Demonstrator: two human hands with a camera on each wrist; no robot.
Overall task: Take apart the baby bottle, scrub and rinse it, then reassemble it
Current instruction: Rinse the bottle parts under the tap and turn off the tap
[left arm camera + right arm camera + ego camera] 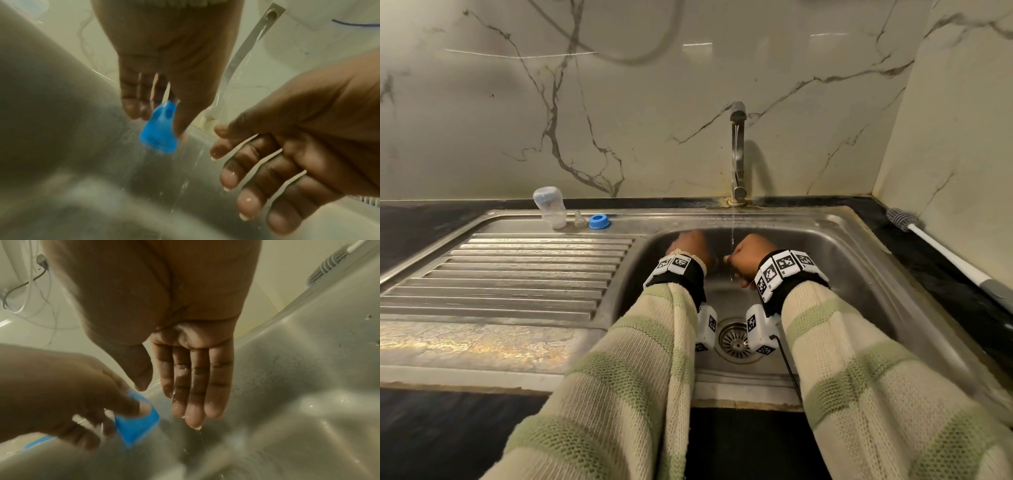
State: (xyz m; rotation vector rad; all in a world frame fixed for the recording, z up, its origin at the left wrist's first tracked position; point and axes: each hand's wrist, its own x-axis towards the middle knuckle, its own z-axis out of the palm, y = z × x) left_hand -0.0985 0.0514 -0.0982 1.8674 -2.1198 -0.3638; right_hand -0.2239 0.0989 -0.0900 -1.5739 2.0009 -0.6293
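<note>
Your left hand (156, 91) pinches the wet blue plastic cap (159, 131); right hand (193, 369) spread, empty. Light, rigid, probably slippery: hold it at the rim.

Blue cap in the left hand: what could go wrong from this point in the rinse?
1. The left hand only pinches the wet blue cap at its fingertips; it could slip and drop toward the drain.
2. The stream from the tap falls by the open right hand, beside the cap, so the cap may go unrinsed.
3. The bottle stands upside down at the sink's back edge; a sleeve could topple it.
</note>
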